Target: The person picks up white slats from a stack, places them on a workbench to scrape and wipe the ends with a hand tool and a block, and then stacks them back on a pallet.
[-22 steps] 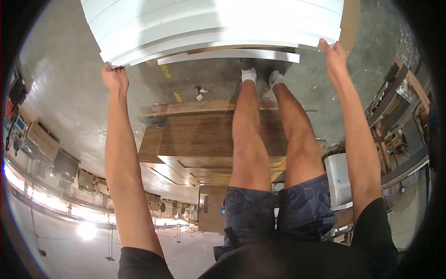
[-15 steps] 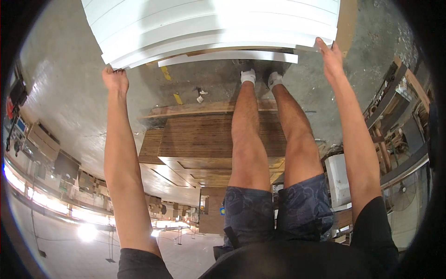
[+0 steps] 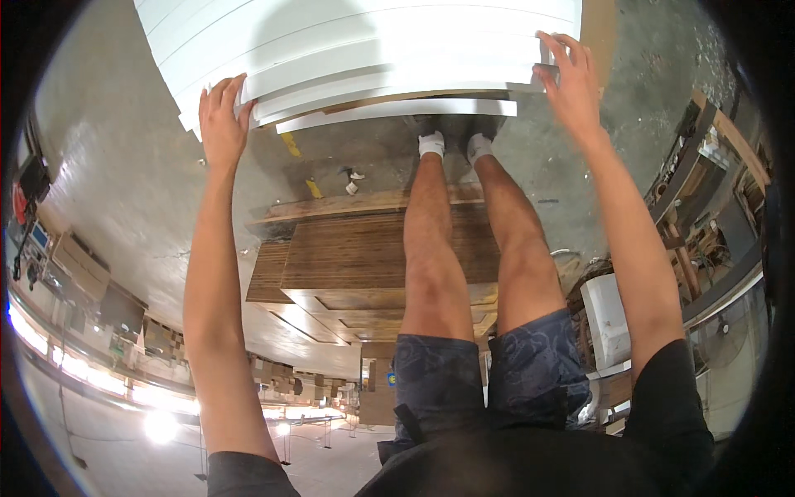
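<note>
While I stand by wooden boards (image 3: 373, 248), my left hand (image 3: 219, 116) and right hand (image 3: 571, 83) grip stacked white panels (image 3: 364, 50), fingers curled on their edges.

Stacked brown wooden boards (image 3: 373, 248) on concrete floor (image 3: 124, 166)

A stack of flat panels (image 3: 364, 58) fills the top of the view, well out ahead of the person. The left hand (image 3: 219, 116) lies against the stack's left near edge, the right hand (image 3: 570, 79) against its right near edge. Beneath the stack's near edge stand the person's two feet (image 3: 454, 145) on the concrete floor (image 3: 124, 166). Behind the legs, nearer the body, lies a pile of wooden boards (image 3: 356, 257), reaching further to the left than right. To the right of the legs stands what may be a bucket (image 3: 604, 319), and further right a workbench (image 3: 704, 215) runs along the edge.
</note>
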A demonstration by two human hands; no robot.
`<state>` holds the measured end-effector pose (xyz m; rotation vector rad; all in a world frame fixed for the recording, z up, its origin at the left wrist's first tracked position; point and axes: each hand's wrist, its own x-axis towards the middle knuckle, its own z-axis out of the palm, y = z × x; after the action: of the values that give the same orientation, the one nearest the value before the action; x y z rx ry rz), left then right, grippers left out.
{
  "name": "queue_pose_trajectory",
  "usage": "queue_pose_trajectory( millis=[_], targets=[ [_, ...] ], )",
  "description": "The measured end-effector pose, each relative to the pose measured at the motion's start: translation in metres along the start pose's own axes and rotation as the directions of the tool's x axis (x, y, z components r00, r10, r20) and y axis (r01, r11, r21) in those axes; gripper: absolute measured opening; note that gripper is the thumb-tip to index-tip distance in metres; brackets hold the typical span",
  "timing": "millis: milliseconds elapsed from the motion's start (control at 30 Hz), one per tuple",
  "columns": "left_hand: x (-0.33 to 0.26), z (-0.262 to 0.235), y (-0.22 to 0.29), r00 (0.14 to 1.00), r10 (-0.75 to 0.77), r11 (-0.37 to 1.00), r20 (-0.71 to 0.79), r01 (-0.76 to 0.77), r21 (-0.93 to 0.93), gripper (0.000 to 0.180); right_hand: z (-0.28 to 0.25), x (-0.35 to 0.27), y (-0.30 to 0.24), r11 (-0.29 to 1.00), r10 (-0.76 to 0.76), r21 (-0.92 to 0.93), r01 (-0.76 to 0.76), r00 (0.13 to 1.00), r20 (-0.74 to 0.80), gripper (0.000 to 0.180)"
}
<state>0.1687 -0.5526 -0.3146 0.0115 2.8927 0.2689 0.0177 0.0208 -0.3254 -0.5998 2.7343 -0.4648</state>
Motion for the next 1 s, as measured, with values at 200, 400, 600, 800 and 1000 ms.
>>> queue_pose_trajectory(
  millis=[200,400,600,800,1000],
  targets=[
    [-0.044,0.016,0.019,0.999,-0.002,1.000,-0.035,0.003,0.014,0.059,0.002,-0.033,0.013,0.987,-0.038,-0.157,0.025,0.996,-0.081,0.061],
    [-0.128,0.058,0.050,0.987,-0.116,0.977,0.112,0.094,0.192,0.059,0.033,-0.138,0.014,0.983,-0.010,-0.180,0.039,0.987,0.160,0.061],
    [-0.100,0.102,0.052,0.962,-0.255,0.952,0.098,0.232,0.197,0.047,0.072,-0.114,0.007,0.976,0.117,-0.193,-0.100,0.990,0.078,0.058],
    [-0.094,0.139,0.107,0.722,-0.656,0.754,-0.220,0.632,-0.176,0.066,0.100,-0.102,0.011,0.917,0.379,-0.031,-0.398,0.894,-0.239,0.053],
    [-0.053,0.137,0.124,0.224,-0.665,-0.697,0.712,0.155,-0.700,0.096,0.111,-0.081,-0.019,0.094,0.820,0.748,-0.657,0.478,0.316,0.050]
  ],
)
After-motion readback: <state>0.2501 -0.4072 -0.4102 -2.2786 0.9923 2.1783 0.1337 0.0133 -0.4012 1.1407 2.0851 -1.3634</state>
